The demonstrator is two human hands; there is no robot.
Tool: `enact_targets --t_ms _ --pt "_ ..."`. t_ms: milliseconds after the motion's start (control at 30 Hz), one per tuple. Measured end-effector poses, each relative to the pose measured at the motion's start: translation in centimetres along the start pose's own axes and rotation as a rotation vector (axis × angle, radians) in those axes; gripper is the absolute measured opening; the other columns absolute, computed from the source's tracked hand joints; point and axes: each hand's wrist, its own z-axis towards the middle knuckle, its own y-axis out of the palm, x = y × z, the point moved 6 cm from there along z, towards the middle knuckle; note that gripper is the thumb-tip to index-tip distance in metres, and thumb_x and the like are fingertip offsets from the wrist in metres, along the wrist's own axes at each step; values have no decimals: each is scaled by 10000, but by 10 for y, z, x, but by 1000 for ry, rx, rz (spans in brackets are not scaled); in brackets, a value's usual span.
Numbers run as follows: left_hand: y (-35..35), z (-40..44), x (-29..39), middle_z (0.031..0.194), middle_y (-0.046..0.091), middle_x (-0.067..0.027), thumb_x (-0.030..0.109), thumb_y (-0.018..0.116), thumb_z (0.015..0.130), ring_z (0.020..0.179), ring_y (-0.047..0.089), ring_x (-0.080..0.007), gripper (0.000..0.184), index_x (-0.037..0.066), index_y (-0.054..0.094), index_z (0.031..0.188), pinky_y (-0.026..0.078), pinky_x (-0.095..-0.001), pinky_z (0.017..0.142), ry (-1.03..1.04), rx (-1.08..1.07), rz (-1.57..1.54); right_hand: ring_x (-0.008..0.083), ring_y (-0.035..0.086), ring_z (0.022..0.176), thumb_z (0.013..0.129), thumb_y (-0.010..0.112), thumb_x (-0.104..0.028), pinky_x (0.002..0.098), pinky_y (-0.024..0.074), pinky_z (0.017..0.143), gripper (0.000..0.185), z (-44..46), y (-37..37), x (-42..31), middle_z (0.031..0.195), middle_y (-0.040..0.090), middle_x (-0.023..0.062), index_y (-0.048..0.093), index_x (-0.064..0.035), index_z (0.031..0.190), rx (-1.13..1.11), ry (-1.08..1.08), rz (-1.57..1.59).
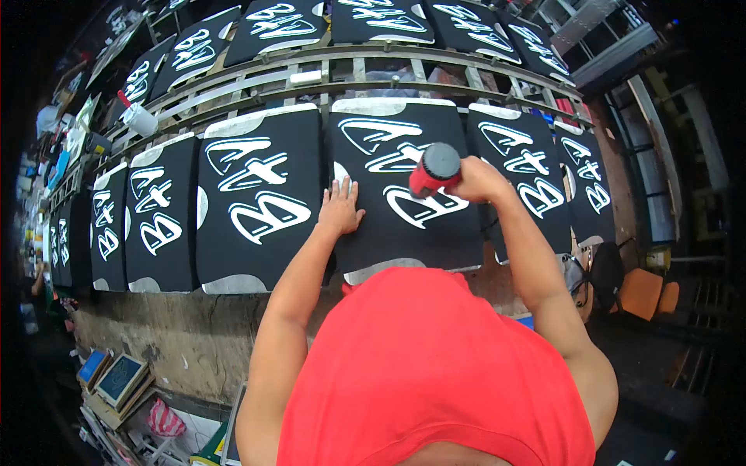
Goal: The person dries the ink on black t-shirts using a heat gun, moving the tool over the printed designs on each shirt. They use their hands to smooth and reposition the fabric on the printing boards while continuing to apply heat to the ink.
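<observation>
My left hand lies flat with fingers spread on the left edge of a black printed shirt panel. This panel is stretched over a board and bears large white lettering, partly hidden by the tool. In my right hand is a red heat gun with a dark round end, held above the lettering. My fingers are wrapped round its handle, and its nozzle is out of sight. To the left sits another black panel with the same lettering, and one more is to the right.
A metal rail runs behind the near row, with a second row of printed black panels beyond it. A white container stands at the rail's left. Framed screens lie low at left; an orange seat is at right.
</observation>
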Motion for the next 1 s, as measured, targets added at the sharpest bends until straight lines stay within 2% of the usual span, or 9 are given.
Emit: enact_targets --t_ms 33,233,300,433,567,700,767,800,1000 --pt "0 0 2 1646 191 -200 440 595 950 1500 226 -423 809 82 239 1582 239 -561 1200 5 1 -1 402 686 952 724 784 -304 473 556 838 426 -9 -1 5 999 720 221 712 -66 1070 -104 46 -16" --pt "-1 -1 5 1661 153 -182 448 561 967 1522 164 -414 790 109 221 1595 193 -549 1217 -24 -46 -7 391 690 959 706 807 -311 453 555 841 414 -45 -7 38 986 723 224 738 -53 1022 1 139 -28" --pt "-1 0 5 1664 140 -186 447 558 968 1523 157 -417 791 104 218 1595 191 -551 1217 -25 -52 -4 387 690 967 704 809 -286 452 555 848 412 -51 -3 50 993 721 225 734 -54 1036 -169 244 12" --pt "1 1 5 1655 142 -213 448 578 958 1512 167 -444 809 110 210 1595 213 -571 1204 -17 -29 1 377 708 899 705 810 -295 432 555 791 373 -45 -5 47 914 725 210 736 -68 992 21 153 2" --pt "-1 0 5 1656 131 -220 443 581 957 1509 164 -459 781 180 223 1600 216 -583 1199 -13 -49 5 397 690 957 717 810 -300 455 554 841 401 -22 -5 38 988 717 238 733 -50 1020 -82 145 99" --pt "0 1 5 1657 129 -218 442 583 958 1510 162 -459 765 222 230 1600 219 -589 1196 -17 -56 -7 412 683 963 722 792 -314 467 552 845 410 4 -8 32 980 714 244 732 -48 1027 74 71 75" --pt "-1 0 5 1657 130 -215 441 584 957 1510 162 -459 766 219 231 1600 221 -590 1196 -20 -55 -8 423 676 846 733 777 -302 450 551 753 357 12 -9 37 887 715 215 728 -84 1011 106 16 83" --pt "-3 0 6 1658 131 -213 441 585 957 1510 161 -458 767 216 232 1599 223 -592 1195 -21 -55 -12 411 682 969 736 782 -339 461 555 843 414 12 -12 38 1011 714 240 735 -62 1041 44 102 35" --pt "-7 -2 8 1668 118 -190 421 580 957 1523 146 -432 756 218 239 1601 197 -590 1202 -35 -64 -27 383 693 978 728 789 -312 446 559 844 405 -12 -21 75 1007 722 223 737 -78 1055 -7 191 29"
